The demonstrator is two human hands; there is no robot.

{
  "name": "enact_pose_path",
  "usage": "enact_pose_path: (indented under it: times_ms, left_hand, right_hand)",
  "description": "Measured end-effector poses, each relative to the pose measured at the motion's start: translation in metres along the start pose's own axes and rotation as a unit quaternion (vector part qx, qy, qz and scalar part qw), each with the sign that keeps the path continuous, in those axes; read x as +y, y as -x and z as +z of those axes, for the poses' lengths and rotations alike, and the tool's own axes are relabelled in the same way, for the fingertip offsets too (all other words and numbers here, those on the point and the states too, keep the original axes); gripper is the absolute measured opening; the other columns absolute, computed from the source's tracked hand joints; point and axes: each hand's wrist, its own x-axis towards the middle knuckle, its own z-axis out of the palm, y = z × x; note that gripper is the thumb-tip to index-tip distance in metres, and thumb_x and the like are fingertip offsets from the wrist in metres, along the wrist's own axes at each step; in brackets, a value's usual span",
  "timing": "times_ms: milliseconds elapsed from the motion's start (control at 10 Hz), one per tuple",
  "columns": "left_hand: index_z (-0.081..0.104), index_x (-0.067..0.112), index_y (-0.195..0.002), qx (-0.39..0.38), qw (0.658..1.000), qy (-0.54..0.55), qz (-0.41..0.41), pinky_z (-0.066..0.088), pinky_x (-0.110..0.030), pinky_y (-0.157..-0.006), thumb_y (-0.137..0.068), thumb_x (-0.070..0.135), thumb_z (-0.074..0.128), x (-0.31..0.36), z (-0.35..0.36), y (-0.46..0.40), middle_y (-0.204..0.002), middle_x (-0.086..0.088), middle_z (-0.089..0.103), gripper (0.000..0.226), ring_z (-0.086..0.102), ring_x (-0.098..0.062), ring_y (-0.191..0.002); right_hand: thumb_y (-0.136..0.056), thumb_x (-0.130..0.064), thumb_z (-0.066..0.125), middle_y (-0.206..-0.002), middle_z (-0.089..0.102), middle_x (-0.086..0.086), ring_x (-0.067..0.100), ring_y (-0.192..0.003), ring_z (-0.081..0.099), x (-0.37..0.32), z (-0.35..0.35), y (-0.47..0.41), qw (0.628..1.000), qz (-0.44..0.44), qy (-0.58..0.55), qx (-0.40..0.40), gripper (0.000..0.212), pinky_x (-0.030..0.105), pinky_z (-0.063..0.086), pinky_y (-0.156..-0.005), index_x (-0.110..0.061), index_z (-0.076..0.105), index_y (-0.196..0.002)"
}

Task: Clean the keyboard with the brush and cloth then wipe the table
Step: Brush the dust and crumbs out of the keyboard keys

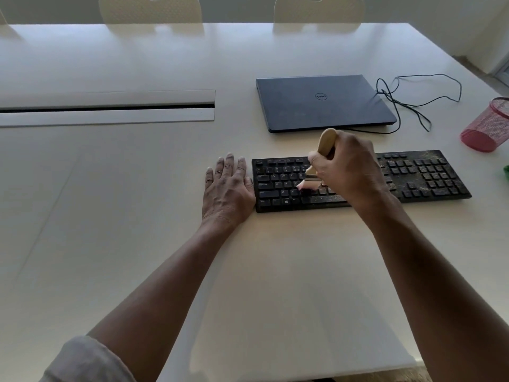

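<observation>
A black keyboard [424,177] lies on the white table [137,188], its right half speckled with crumbs and dust. My right hand [347,169] is closed around a brush [326,140] with a pale wooden handle; its bristles press on the keys in the keyboard's left-middle part. My left hand [228,188] lies flat on the table, fingers apart, touching the keyboard's left end. A scrap of green [506,170] shows at the right frame edge; I cannot tell whether it is the cloth.
A shut dark laptop [322,102] lies behind the keyboard, with a thin black cable [418,106] looping to its right. A red mesh cup [489,125] stands at the far right. A cable slot [110,106] runs across the left of the table. Two chairs stand at the far side.
</observation>
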Motion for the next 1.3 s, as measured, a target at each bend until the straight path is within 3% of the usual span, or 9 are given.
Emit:
enact_pose_path:
  times_ms: [100,200,300,400,500,700,800,1000,1300]
  left_hand:
    - [0.019,0.025,-0.160,-0.001,1.000,0.001,-0.001,0.001,-0.040,-0.126,-0.105,0.038,0.027,0.000,0.000,0.000,-0.168,-0.002,0.008,0.057,0.004,-0.019,-0.155]
    - [0.020,0.025,-0.160,-0.001,1.000,-0.001,-0.003,0.001,-0.040,-0.126,-0.105,0.038,0.027,0.000,0.000,0.000,-0.168,-0.002,0.009,0.057,0.005,-0.020,-0.155]
    - [0.020,0.025,-0.160,-0.001,1.000,-0.001,-0.003,0.002,-0.040,-0.126,-0.104,0.038,0.027,0.000,0.000,-0.001,-0.168,-0.002,0.009,0.057,0.005,-0.020,-0.155]
    - [0.020,0.025,-0.160,-0.001,1.000,0.000,-0.001,0.001,-0.040,-0.126,-0.105,0.038,0.027,0.000,-0.001,0.000,-0.168,-0.002,0.009,0.057,0.005,-0.020,-0.155]
    - [0.019,0.025,-0.160,0.000,1.000,0.000,0.000,0.001,-0.040,-0.126,-0.105,0.038,0.027,0.000,0.000,0.000,-0.168,-0.003,0.009,0.057,0.004,-0.020,-0.155]
    - [0.020,0.024,-0.160,0.000,1.000,0.000,-0.001,0.002,-0.041,-0.126,-0.105,0.038,0.027,0.000,0.000,0.000,-0.168,-0.003,0.010,0.057,0.005,-0.021,-0.155]
    - [0.020,0.024,-0.160,0.002,1.000,0.003,0.001,0.003,-0.041,-0.126,-0.104,0.038,0.028,0.001,-0.001,0.000,-0.168,-0.004,0.011,0.057,0.006,-0.021,-0.155]
    - [0.020,0.024,-0.160,0.001,1.000,0.004,0.002,0.002,-0.041,-0.126,-0.105,0.038,0.027,0.000,-0.001,0.000,-0.168,-0.004,0.010,0.057,0.005,-0.021,-0.155]
    - [0.020,0.024,-0.160,-0.001,1.000,0.001,0.004,0.003,-0.042,-0.126,-0.105,0.038,0.028,0.000,-0.001,0.000,-0.168,-0.004,0.010,0.057,0.006,-0.021,-0.155]
  right_hand:
    - [-0.094,-0.031,0.069,-0.072,0.068,-0.002,0.018,-0.070,0.067,0.000,-0.006,0.003,0.999,-0.001,-0.031,0.009,0.021,0.026,0.050,-0.064,-0.014,0.065,-0.083]
    - [-0.095,-0.031,0.071,-0.066,0.072,-0.001,0.009,-0.053,0.068,-0.009,0.001,0.017,0.980,0.031,-0.185,-0.060,0.020,0.020,0.052,-0.049,-0.014,0.066,-0.085]
    - [-0.095,-0.032,0.071,-0.065,0.071,0.000,0.013,-0.056,0.071,-0.010,0.012,0.026,0.982,0.029,-0.178,-0.056,0.022,0.025,0.057,-0.053,-0.015,0.064,-0.083]
    - [-0.095,-0.028,0.070,-0.058,0.058,-0.012,-0.013,-0.055,0.061,-0.010,0.010,0.031,0.996,0.010,-0.088,0.012,0.027,0.002,0.044,-0.057,-0.012,0.058,-0.077]
    - [-0.095,-0.027,0.070,-0.057,0.055,-0.016,-0.019,-0.054,0.056,-0.012,0.002,0.031,0.997,0.005,-0.056,0.046,0.027,-0.002,0.035,-0.052,-0.016,0.055,-0.075]
    - [-0.096,-0.031,0.071,-0.062,0.070,0.000,0.001,-0.045,0.062,-0.022,0.012,0.036,0.969,0.040,-0.235,-0.057,0.023,0.012,0.044,-0.044,-0.011,0.066,-0.084]
    - [-0.096,-0.024,0.071,-0.059,0.064,-0.002,-0.006,-0.049,0.061,-0.028,0.020,0.048,0.984,0.008,-0.176,-0.018,0.028,0.005,0.040,-0.048,-0.005,0.060,-0.078]
    - [-0.100,-0.029,0.063,-0.061,0.061,-0.013,-0.003,-0.054,0.060,-0.020,0.021,0.046,0.988,-0.008,-0.119,0.095,0.021,0.018,0.052,-0.055,-0.016,0.060,-0.083]
    - [-0.103,-0.025,0.057,-0.060,0.067,-0.005,0.005,-0.050,0.064,-0.016,0.036,0.057,0.982,0.011,-0.188,0.032,0.014,0.026,0.052,-0.056,-0.019,0.063,-0.092]
